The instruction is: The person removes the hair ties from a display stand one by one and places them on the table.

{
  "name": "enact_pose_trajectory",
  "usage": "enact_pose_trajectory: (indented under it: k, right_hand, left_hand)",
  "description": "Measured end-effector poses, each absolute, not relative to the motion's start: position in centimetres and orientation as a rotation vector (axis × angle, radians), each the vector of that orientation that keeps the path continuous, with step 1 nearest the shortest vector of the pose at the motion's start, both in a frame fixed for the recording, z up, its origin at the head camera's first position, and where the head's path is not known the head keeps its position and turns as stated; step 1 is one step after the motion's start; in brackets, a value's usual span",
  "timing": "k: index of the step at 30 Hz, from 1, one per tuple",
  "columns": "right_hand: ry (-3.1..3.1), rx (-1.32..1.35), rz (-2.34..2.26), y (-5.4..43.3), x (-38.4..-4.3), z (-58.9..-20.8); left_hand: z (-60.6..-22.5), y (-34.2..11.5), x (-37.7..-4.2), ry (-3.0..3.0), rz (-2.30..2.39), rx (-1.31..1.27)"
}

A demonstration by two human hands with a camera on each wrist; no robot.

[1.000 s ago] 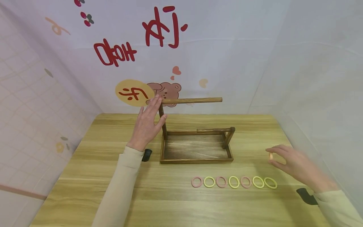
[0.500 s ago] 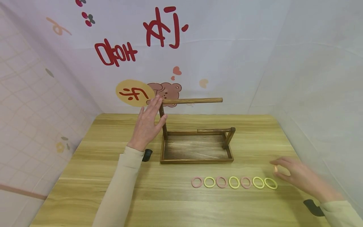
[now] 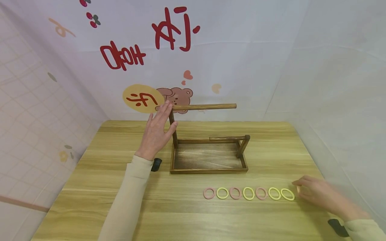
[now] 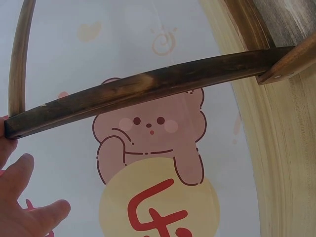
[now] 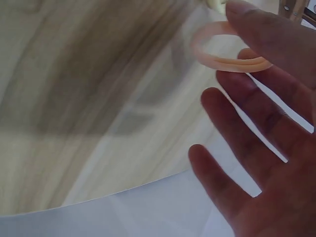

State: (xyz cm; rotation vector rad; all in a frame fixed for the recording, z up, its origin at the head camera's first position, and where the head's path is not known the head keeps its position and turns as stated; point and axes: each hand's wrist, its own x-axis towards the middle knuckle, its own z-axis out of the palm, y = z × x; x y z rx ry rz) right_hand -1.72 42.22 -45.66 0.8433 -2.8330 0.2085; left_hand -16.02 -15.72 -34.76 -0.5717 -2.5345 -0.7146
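A dark wooden rack (image 3: 208, 171) stands on the table, a shallow tray with a tall post at the left and a short one at the right, each bearing a sideways bar. My left hand (image 3: 156, 135) lies with fairly straight fingers at the top of the tall post (image 4: 148, 84). At the right, my right hand (image 3: 324, 197) pinches a peach-orange ring (image 5: 222, 64) between thumb and finger, low over the table. The other fingers spread loosely in the right wrist view. Left of this hand runs a row of pink rings (image 3: 205, 194) and yellow rings (image 3: 217, 195).
The wooden table (image 3: 187, 221) ends at a white cloth backdrop (image 3: 241, 67) behind and on both sides. A printed bear (image 4: 148, 131) marks the back cloth. Small black objects show beside each wrist, one a black piece (image 3: 156, 165) near the left sleeve.
My right hand has moved down and to the right with the peach-orange ring, from beside the rack to near the row's right end. The left hand has stayed on the post.
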Motion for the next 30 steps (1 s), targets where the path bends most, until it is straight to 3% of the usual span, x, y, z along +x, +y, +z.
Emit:
enact_pose_trajectory:
  k: [16, 30]
  right_hand:
    - [-3.001, 0.733, 0.258, 42.5, -1.4, -46.5]
    - [-2.873, 0.496, 0.574, 39.3, -3.0, -41.2]
  left_hand:
    - [-34.7, -15.9, -15.9, -2.551, -0.72, -0.558]
    - [-34.4, -16.1, -15.5, -2.537, -0.711, -0.547]
